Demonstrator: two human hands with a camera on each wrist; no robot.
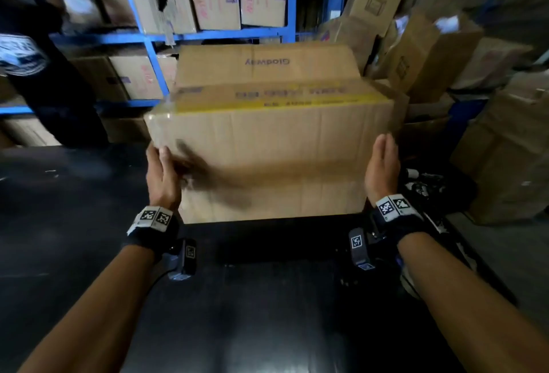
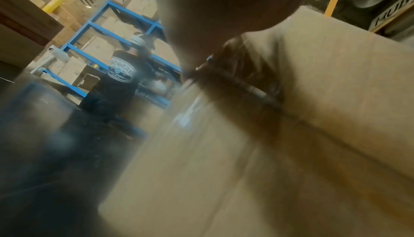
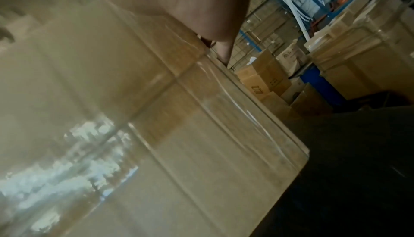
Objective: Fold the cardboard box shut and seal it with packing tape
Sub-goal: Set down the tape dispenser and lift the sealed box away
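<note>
Cardboard box (image 1: 267,147) between left hand (image 1: 162,173) and right hand (image 1: 381,164), fingers straight, far sides hidden, motion-blurred.

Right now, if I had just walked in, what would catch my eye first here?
The big cardboard box standing on the dark table, with a hand pressed on each side: the left hand at its left edge, the right hand at its right. On top runs a yellow printed strip, and one flap stands up at the back. Behind rise blue shelves stacked with cartons.

Bare dark table (image 1: 74,224) leftward; stacked cartons (image 1: 505,164) crowding right.
</note>
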